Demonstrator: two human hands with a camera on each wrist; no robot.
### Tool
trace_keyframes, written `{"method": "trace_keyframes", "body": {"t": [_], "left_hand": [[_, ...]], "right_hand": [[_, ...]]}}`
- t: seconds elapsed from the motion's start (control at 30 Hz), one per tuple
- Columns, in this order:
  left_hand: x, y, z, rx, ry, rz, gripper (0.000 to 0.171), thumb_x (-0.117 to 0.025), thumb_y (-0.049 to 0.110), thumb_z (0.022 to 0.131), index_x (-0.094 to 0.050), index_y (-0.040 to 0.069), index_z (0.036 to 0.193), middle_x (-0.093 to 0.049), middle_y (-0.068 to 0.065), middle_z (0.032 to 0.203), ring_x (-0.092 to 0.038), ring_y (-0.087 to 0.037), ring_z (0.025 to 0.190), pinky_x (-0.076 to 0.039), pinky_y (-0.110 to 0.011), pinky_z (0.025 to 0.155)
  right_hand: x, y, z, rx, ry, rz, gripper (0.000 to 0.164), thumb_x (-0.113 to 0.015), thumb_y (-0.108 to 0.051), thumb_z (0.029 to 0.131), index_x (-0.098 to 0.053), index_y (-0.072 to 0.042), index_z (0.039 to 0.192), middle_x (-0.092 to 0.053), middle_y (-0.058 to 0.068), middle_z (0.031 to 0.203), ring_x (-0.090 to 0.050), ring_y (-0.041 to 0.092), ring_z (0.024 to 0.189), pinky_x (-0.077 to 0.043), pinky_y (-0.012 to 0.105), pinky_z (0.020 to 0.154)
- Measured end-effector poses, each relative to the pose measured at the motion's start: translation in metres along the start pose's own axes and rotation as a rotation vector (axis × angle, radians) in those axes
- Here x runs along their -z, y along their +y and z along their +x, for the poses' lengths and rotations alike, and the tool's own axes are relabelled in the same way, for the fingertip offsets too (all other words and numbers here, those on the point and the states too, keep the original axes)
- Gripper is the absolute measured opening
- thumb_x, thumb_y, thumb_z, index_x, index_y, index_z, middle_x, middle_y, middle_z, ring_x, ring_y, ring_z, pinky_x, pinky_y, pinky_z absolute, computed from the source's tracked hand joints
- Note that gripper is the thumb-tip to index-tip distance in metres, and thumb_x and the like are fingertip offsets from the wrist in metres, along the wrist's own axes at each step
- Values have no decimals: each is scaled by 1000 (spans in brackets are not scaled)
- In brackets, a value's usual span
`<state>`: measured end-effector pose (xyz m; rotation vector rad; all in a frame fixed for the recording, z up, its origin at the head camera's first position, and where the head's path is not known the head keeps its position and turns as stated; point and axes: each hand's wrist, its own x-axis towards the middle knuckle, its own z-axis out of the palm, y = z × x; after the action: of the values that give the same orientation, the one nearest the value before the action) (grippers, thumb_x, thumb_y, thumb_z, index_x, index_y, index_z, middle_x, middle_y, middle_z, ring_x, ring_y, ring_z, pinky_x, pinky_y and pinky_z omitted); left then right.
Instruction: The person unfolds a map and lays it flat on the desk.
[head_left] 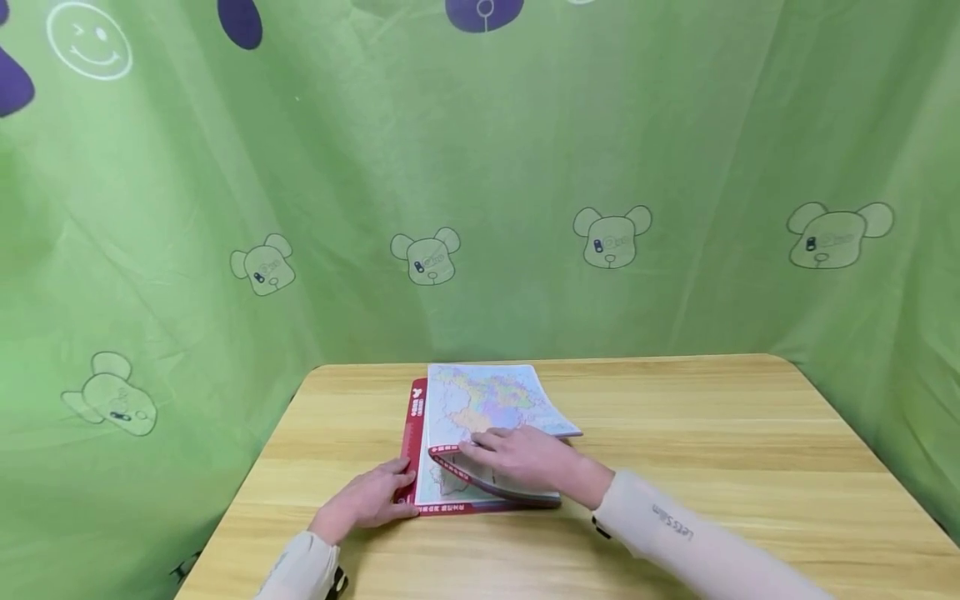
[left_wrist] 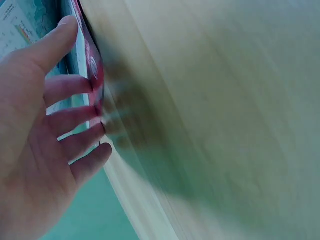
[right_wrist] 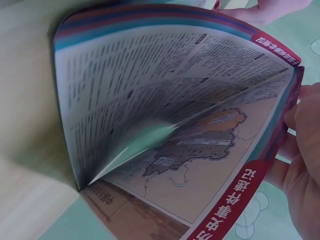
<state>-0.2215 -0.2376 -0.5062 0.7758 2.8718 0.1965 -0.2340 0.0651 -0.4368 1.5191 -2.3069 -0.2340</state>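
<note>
At the lower centre of the head view, the right hand [head_left: 528, 456] pinches a folded, multicoloured printed map [head_left: 487, 404] above a red-bordered map sheet [head_left: 414, 417]; the left hand [head_left: 372, 495], fingers loosely extended, touches that sheet's left edge.

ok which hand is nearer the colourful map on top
Right. The right hand touches the colourful map at its near edge; the left hand is farther off, at the red border to its left.
</note>
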Motion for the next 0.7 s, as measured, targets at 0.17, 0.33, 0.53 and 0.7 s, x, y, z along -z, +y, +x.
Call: {"method": "trace_keyframes", "body": {"t": [0.17,0.33,0.53,0.7], "left_hand": [[-1,4,1,8,37,10,65,-66,47,85,-56,0,129,-43,-21,140,-42,-36,128,-37,-48,104],[0,6,-1,16,56,-11,64,-70,41,83,-55,0,128,-45,-22,139,-43,-37,127,-37,-50,103],[0,8,-1,31,39,7,66,-68,43,84,-52,0,131,-43,-22,141,-41,-37,128,-36,-50,104],[0,10,-1,36,18,-5,68,-65,42,87,-47,-2,135,-38,-23,144,-36,-38,132,-34,-51,105]], "right_hand": [[2,6,-6,14,44,-36,57,-59,-4,88,-42,-13,142,-57,9,128,-63,22,102,-56,28,67],[0,12,-10,47,130,-73,55,-58,0,86,-45,-9,139,-59,11,123,-64,22,96,-56,28,65],[-1,19,-14,68,169,-88,64,-61,6,79,-44,-11,139,-59,10,121,-64,22,94,-56,28,63],[3,26,-22,78,196,-78,70,-60,9,75,-44,-13,139,-59,11,122,-63,24,97,-57,32,68]]}}
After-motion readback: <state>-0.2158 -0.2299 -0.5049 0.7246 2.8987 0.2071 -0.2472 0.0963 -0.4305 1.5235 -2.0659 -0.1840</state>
